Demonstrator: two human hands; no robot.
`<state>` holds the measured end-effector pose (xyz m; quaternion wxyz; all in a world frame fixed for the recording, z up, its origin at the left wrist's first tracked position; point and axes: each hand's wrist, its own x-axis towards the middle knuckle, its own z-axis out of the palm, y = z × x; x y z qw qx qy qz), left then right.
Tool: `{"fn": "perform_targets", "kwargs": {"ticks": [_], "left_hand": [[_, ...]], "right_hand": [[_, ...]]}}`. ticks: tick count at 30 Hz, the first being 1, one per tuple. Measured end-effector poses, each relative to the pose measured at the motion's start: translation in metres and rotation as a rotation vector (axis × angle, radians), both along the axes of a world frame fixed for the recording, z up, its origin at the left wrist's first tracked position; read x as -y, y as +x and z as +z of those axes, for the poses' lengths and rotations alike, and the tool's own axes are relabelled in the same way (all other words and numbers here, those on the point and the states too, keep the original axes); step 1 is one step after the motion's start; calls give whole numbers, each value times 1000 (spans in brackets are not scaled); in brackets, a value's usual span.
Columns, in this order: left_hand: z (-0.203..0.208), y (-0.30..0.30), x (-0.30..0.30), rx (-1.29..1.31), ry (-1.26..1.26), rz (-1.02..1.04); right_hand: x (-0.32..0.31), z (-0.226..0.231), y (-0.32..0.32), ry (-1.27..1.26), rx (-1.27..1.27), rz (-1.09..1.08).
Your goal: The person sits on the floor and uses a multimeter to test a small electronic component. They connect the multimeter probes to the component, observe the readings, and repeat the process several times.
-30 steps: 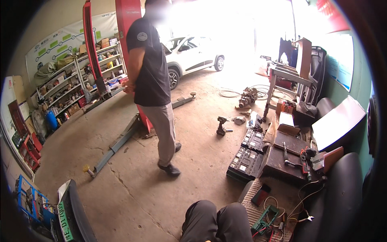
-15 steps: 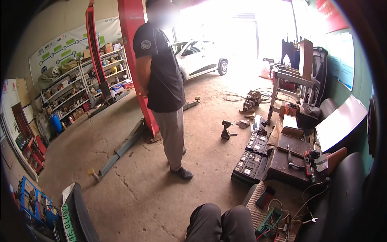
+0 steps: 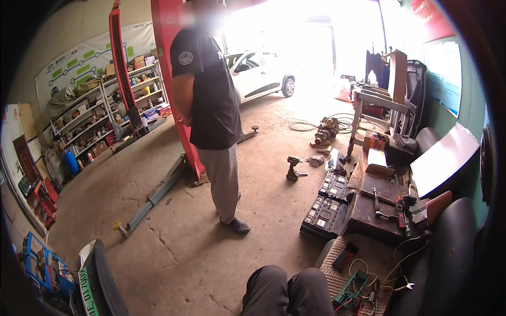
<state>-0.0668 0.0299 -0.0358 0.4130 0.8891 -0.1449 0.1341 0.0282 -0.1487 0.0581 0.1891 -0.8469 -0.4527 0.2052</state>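
Observation:
Neither of my hands shows; only my dark-trousered knees [image 3: 287, 289] rise at the lower edge. Right of them, a woven seat mat [image 3: 333, 263] carries a green tool or charger-like frame [image 3: 352, 288] with loose wires, and a dark red-and-black box [image 3: 345, 256]. A brown wooden box [image 3: 363, 218] beyond the mat has a ratchet wrench [image 3: 387, 215] and a red-and-black power tool [image 3: 404, 210] on top. Black car batteries [image 3: 322, 215] stand in a row on the floor beside that box. Farther off, a cordless drill [image 3: 293, 168] stands upright on the concrete.
A person [image 3: 211, 116] in a dark shirt and grey trousers stands ahead, by a red lift post [image 3: 174, 52]. A lift arm [image 3: 155, 197] lies low across the floor. A black bumper [image 3: 103, 279] is at lower left, a white car [image 3: 258, 73] farther back, a workbench [image 3: 379, 97] at right.
The whole scene has shifted slightly to the left in the picture. The person standing ahead keeps about the same pose, and the tools have stayed where they were.

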Motion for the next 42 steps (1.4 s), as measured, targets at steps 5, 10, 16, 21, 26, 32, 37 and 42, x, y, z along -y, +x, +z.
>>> {"fn": "perform_targets", "kwargs": {"ticks": [5, 10, 16, 21, 26, 32, 37, 42], "left_hand": [[-7, -2, -1, 2, 23, -18], [3, 1, -1, 36, -37, -24], [3, -1, 2, 23, -32, 20], [-11, -2, -2, -5, 16, -36], [-12, -1, 1, -38, 9, -39], [-14, -9, -3, -25, 29, -8], [2, -1, -13, -14, 18, -57], [2, 6, -3, -141, -24, -56]], "right_hand": [[2, 7, 1, 52, 96, 25], [10, 10, 13, 226, 221, 220], [2, 16, 4, -12, 80, 43], [3, 25, 7, 126, 135, 73], [9, 4, 7, 122, 91, 102], [-1, 20, -2, 29, -39, -62], [4, 14, 5, 235, 205, 154], [13, -23, 7, 11, 131, 64]]}}
